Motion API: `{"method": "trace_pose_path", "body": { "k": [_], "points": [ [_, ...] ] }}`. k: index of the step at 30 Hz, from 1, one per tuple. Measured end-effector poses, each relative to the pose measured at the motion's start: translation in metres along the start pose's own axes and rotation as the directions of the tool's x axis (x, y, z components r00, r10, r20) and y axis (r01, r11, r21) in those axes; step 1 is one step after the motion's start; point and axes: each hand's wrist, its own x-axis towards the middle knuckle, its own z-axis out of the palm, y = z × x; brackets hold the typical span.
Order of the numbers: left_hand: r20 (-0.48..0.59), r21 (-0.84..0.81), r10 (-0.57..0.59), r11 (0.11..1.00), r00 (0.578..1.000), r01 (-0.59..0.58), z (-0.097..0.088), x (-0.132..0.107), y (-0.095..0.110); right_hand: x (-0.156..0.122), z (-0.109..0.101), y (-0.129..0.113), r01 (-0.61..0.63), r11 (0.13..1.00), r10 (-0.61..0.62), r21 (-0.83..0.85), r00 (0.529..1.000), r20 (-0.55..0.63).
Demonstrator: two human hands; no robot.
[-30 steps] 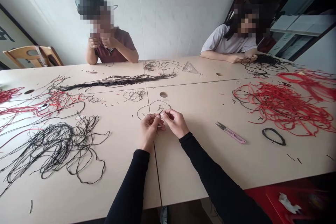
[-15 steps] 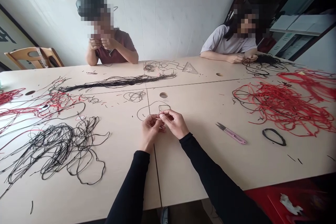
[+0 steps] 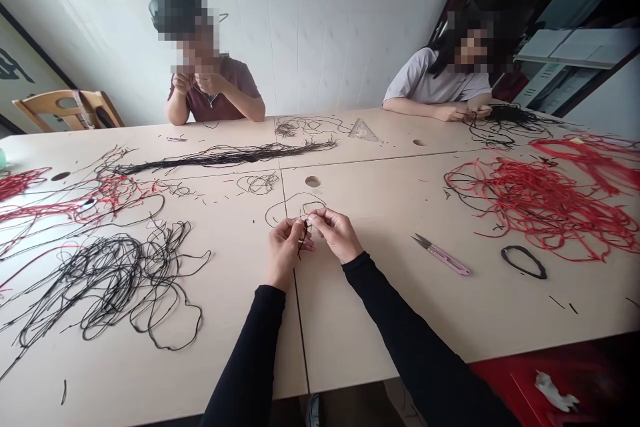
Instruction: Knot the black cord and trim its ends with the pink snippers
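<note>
My left hand (image 3: pixel 291 240) pinches a black cord (image 3: pixel 303 235) between thumb and fingers, and a dark tail of it hangs down across them. My right hand (image 3: pixel 334 230) meets the left, its thumb and finger pressed together on the upper part of the cord, though I cannot tell exactly where they nip it. The cord is straight ahead of me over the table (image 3: pixel 340 333), with a thin loop (image 3: pixel 300 194) curving beyond my fingertips. Scissors (image 3: pixel 443 255) lie to my right, and a tangle of black cords (image 3: pixel 110 280) spreads on my left
</note>
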Motion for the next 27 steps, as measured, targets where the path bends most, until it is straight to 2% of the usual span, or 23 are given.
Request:
{"method": "trace_pose_path", "body": {
  "k": [3,10,15,20,24,27],
  "points": [
    [-0.013,0.004,-0.012,1.000,1.000,0.012,0.000,0.001,-0.001,0.002,0.000,0.003,-0.079,0.996,0.079,0.049,0.997,-0.002],
    [0.030,-0.047,-0.044,0.998,0.999,0.045,0.000,0.000,0.002,0.001,0.001,-0.001,-0.103,0.993,0.103,0.056,0.995,0.011],
    [0.024,-0.024,-0.017,1.000,1.000,0.018,0.000,0.001,-0.001,-0.002,0.001,-0.002,-0.194,0.980,0.191,0.053,0.980,0.050],
    [0.007,0.003,-0.006,1.000,1.000,0.006,0.000,0.002,-0.005,-0.003,0.001,-0.005,-0.186,0.978,0.179,0.092,0.980,0.086],
    [-0.075,-0.017,0.030,0.999,0.997,-0.031,-0.003,0.002,-0.004,0.001,-0.005,-0.012,-0.211,0.933,0.216,0.292,0.976,0.014],
    [-0.194,-0.098,0.050,0.993,0.980,-0.070,-0.009,0.004,0.000,0.006,-0.019,-0.015,-0.101,0.904,0.188,0.416,0.967,-0.173]
  ]
}}
